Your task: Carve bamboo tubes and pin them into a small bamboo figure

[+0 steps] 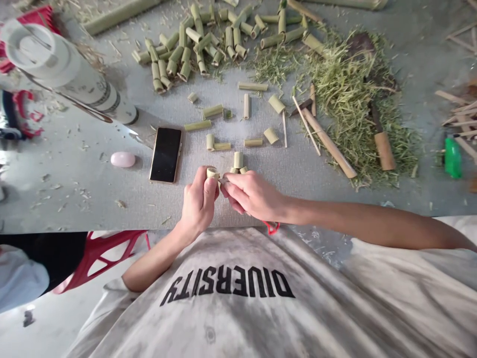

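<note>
My left hand (pixel 199 201) is closed around a short green bamboo tube (pixel 212 173) whose cut end sticks up between thumb and fingers. My right hand (pixel 251 194) is pinched against that tube from the right, fingers together; a thin tool or sliver may sit in the pinch, too small to make out. Both hands hover over the near edge of the grey table (pixel 93 199). Two or three short bamboo pieces (pixel 238 161) stand just behind my fingers.
A black phone (pixel 166 154) lies left of my hands, a pink oval object (pixel 122 159) further left. A pile of cut bamboo sections (pixel 194 44) fills the far side. Green shavings (pixel 354 99) with a wooden-handled blade (pixel 382 141) lie right. A white cylinder (pixel 67 69) lies far left.
</note>
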A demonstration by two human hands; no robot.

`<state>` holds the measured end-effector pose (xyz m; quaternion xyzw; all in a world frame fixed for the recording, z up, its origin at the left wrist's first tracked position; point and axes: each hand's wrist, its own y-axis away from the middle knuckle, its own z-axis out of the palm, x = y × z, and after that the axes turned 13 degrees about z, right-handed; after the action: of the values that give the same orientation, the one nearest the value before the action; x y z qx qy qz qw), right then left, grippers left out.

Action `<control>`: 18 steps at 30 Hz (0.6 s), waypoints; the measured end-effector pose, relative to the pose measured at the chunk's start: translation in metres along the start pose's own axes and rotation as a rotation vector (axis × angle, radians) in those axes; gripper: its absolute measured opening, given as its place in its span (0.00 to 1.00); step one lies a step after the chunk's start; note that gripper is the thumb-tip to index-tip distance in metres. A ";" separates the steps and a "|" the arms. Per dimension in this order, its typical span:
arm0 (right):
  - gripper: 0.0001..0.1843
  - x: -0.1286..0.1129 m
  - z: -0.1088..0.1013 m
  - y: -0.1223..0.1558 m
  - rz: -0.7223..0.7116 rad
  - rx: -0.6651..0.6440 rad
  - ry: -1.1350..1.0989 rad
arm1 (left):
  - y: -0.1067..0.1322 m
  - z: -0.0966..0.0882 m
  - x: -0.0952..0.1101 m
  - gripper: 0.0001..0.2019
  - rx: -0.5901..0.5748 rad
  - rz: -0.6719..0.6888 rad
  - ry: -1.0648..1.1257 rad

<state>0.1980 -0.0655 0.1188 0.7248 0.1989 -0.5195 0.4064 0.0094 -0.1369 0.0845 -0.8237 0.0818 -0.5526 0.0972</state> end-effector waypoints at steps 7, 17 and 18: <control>0.20 -0.017 0.007 -0.009 0.410 -0.590 -1.088 | 0.006 -0.013 -0.016 0.16 0.036 0.226 -0.257; 0.17 -0.022 0.025 -0.002 0.298 -0.786 -1.235 | -0.008 -0.044 -0.031 0.18 -0.032 0.577 -0.186; 0.16 -0.024 0.026 -0.001 0.275 -0.719 -1.160 | -0.009 -0.045 -0.030 0.18 -0.030 0.567 -0.188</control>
<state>0.1734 -0.0824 0.1372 0.1692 0.0155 -0.6686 0.7240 -0.0429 -0.1243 0.0767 -0.8170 0.3074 -0.4233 0.2427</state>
